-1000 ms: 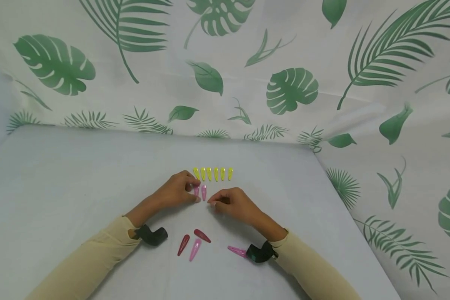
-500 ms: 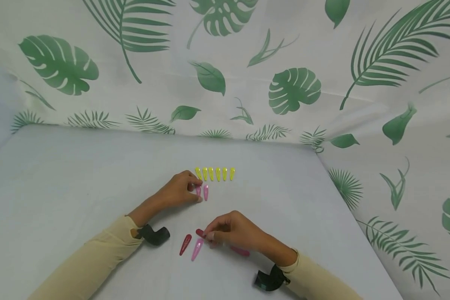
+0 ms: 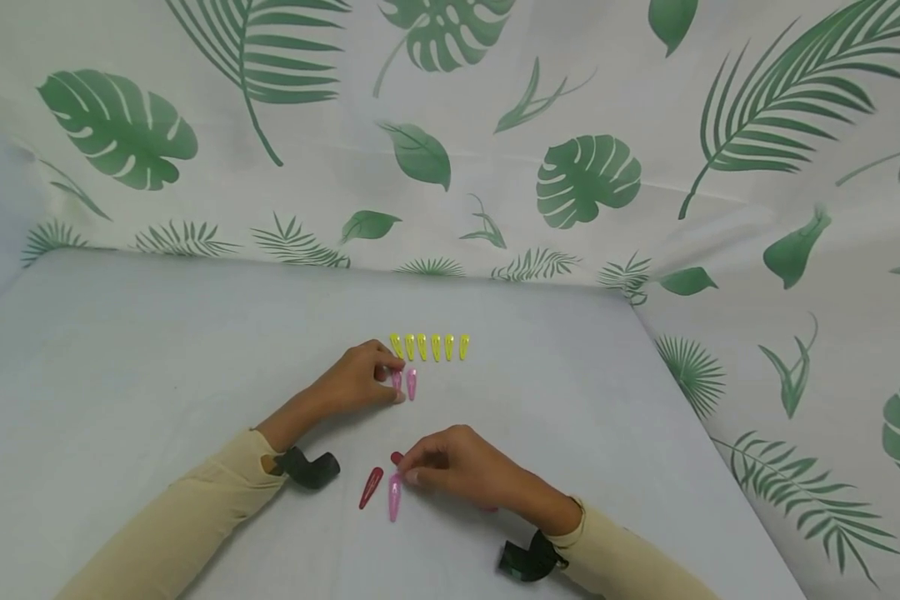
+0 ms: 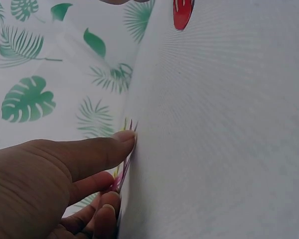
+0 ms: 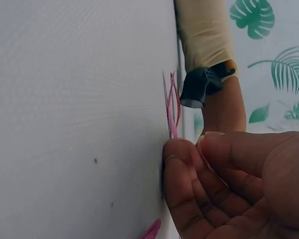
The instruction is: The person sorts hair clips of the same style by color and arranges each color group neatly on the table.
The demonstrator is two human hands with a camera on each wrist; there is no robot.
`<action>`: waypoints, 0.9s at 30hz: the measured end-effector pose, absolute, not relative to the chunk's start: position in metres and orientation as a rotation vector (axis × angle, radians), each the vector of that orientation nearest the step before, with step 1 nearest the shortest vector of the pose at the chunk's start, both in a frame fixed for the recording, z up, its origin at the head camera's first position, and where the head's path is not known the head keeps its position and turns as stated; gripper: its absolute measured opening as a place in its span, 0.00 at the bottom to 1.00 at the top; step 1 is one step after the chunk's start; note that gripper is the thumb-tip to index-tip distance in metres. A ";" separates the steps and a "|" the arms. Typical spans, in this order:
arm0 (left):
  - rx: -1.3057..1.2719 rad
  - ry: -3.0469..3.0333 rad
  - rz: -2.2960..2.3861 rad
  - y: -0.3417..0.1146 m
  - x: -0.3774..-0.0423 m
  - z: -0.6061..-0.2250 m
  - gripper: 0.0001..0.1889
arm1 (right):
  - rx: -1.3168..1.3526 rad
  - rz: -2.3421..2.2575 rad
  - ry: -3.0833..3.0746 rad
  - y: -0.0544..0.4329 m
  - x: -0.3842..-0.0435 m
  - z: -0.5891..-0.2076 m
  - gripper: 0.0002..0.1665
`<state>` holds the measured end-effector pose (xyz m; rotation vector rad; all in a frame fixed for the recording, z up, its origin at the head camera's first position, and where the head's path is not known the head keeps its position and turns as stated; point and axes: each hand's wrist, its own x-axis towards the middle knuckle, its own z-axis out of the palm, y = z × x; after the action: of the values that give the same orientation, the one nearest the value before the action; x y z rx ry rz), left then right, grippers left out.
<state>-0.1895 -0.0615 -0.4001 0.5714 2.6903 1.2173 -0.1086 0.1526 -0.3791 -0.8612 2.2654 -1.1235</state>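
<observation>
In the head view my left hand [image 3: 356,379] holds a pink hair clip [image 3: 397,381] flat on the table, thumb at its near end and fingertips at its far end. Beside it lies a second pink clip [image 3: 412,384]. My right hand [image 3: 465,467] pinches the upper end of another pink hair clip [image 3: 394,500] nearer the front; the right wrist view shows that clip [image 5: 172,112] edge-on past the fingertips. A red hair clip [image 3: 371,488] lies left of it. Another red clip [image 3: 397,457] is mostly hidden by the right fingers.
A row of several yellow hair clips [image 3: 436,347] lies beyond the left hand. One more clip [image 3: 489,509] peeks out under the right wrist. Black wrist cameras [image 3: 313,468] hang at both cuffs. A leaf-printed cloth [image 3: 450,167] rises behind the white table [image 3: 195,333].
My right hand has moved from beside the pink pair down toward the front clips. The pink clip at its fingertips has turned more upright in view. My left hand stays on its clip.
</observation>
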 end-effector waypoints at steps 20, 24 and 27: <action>0.600 2.699 1.230 -0.061 -0.191 -0.404 0.22 | -1.058 -0.883 2.450 0.137 -0.101 -0.385 0.16; 0.605 2.704 1.235 -0.062 -0.191 -0.405 0.22 | -1.060 -0.770 2.480 0.136 -0.099 -0.382 0.20; 0.608 2.703 1.244 -0.062 -0.191 -0.406 0.22 | -1.075 -0.744 2.485 0.136 -0.097 -0.381 0.18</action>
<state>-0.1910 -0.0621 -0.4058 0.6078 2.7032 1.2440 -0.0974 0.1357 -0.3814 -1.0750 2.4854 -0.7439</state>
